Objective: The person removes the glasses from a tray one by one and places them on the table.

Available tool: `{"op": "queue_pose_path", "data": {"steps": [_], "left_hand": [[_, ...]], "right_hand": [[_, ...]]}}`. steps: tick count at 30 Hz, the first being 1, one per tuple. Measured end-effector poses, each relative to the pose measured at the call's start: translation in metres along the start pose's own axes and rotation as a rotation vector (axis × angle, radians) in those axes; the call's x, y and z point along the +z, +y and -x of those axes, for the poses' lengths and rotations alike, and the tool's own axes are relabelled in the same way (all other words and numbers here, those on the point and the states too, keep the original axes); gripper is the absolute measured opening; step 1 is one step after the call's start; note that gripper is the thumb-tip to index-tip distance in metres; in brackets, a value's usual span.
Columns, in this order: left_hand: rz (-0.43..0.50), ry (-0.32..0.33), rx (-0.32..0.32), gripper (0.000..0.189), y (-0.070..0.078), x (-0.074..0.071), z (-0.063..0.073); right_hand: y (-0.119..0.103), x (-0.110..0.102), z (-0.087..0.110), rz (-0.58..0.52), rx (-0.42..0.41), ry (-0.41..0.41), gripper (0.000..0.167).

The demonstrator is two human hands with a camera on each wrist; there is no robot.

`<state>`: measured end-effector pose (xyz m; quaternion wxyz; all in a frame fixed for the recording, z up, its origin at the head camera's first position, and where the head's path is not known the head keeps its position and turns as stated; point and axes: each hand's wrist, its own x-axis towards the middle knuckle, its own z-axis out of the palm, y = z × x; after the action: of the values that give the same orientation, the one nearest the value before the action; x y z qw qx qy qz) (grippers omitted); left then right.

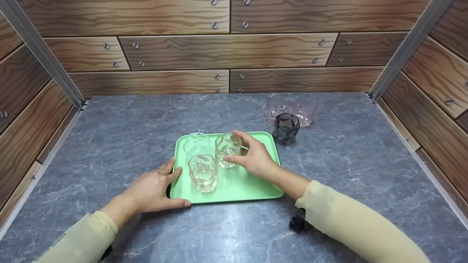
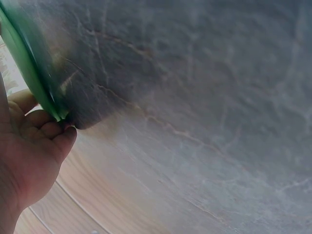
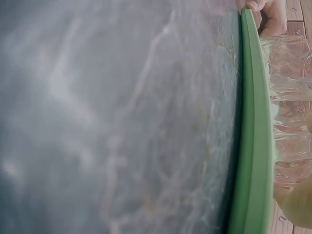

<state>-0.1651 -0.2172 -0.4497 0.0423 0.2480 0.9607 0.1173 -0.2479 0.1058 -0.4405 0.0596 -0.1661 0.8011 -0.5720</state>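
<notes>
A light green tray (image 1: 252, 184) lies on the table with three clear wavy glasses on it. My right hand (image 1: 257, 157) holds one clear glass (image 1: 226, 155) near the tray's middle, thumb in front and fingers behind. Just to its left stand a front clear glass (image 1: 203, 177) and a fainter back one (image 1: 196, 144). At the tray's left side my left hand (image 1: 151, 188) grips the rim, thumb along the front corner. The left wrist view shows its curled fingers (image 2: 41, 122) at the green edge. In the right wrist view the glasses (image 3: 291, 117) rise beyond the tray's rim (image 3: 257, 126).
Behind the tray's back right corner stands a dark grey glass (image 1: 286, 128). Pale pink glasses (image 1: 274, 111) sit right behind it. Wood-patterned walls (image 1: 226, 53) enclose the grey marbled table (image 1: 128, 128) at the back and both sides.
</notes>
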Motion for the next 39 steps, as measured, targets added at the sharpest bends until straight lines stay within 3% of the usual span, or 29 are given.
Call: {"op": "queue_pose_path", "data": {"steps": [6,21,39], "left_hand": [[0.001,0.0,-0.001,0.117,0.0,0.0,0.0],[0.006,-0.004,-0.007,0.117,0.0,0.0,0.0],[0.007,0.004,0.0,0.116,0.001,0.0,-0.001]], "right_hand": [[-0.002,-0.002,0.0,-0.039,-0.001,0.027,0.088],[-0.024,-0.027,0.008,-0.105,-0.102,0.062,0.084],[-0.042,-0.104,0.029,-0.057,-0.16,0.112,0.075]]}}
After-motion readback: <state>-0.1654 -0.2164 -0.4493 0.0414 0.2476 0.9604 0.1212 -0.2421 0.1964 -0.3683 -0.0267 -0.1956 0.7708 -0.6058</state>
